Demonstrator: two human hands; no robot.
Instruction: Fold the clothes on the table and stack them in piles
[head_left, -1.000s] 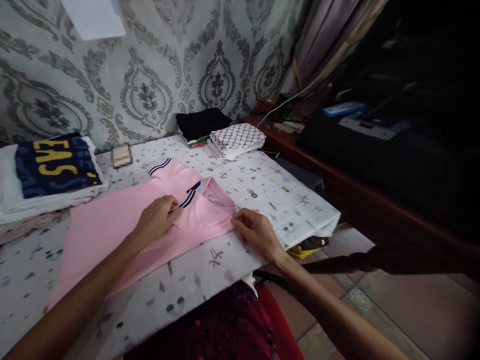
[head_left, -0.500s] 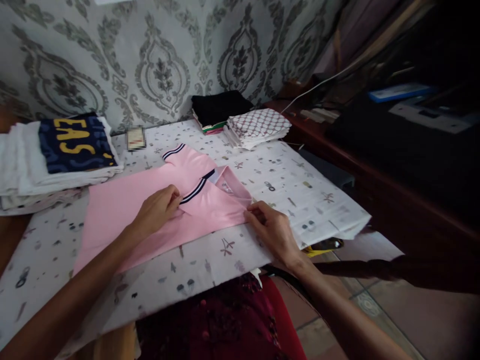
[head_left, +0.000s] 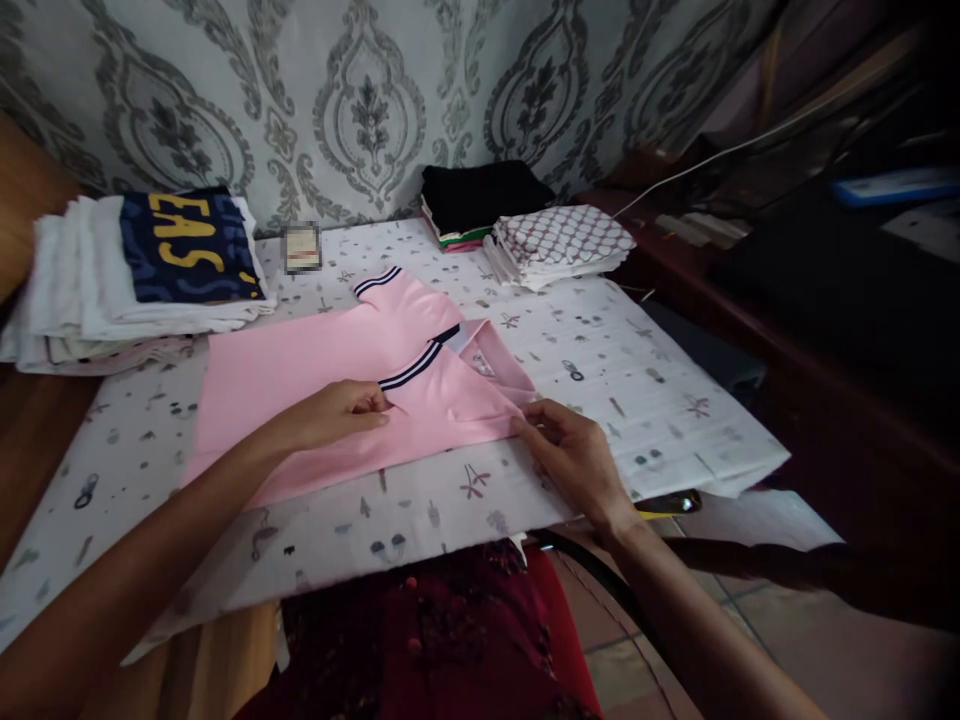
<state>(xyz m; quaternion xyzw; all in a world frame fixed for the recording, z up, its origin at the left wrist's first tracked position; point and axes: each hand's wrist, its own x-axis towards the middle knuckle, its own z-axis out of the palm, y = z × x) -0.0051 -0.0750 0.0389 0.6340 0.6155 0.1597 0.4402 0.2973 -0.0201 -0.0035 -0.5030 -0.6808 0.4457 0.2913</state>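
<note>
A pink polo shirt (head_left: 300, 355) lies on the patterned table cover (head_left: 600, 400), its collar toward the right. Both sleeves, edged with navy and white stripes, are folded inward over the body. My left hand (head_left: 352, 412) pinches the fabric just below the nearer striped sleeve edge. At the shirt's right end, my right hand (head_left: 574, 455) grips the near shoulder corner beside the collar between thumb and fingers.
Folded white clothes with a navy printed shirt (head_left: 191, 250) on top are stacked at the left. Behind the shirt is a small blurred box (head_left: 301, 248). Black folded clothes (head_left: 484, 195) and a checked folded cloth (head_left: 562, 240) lie at the back right.
My left hand has shifted from the sleeve's striped edge to the fabric below it. The right hand keeps its grip on the corner. The view has turned slightly left.
</note>
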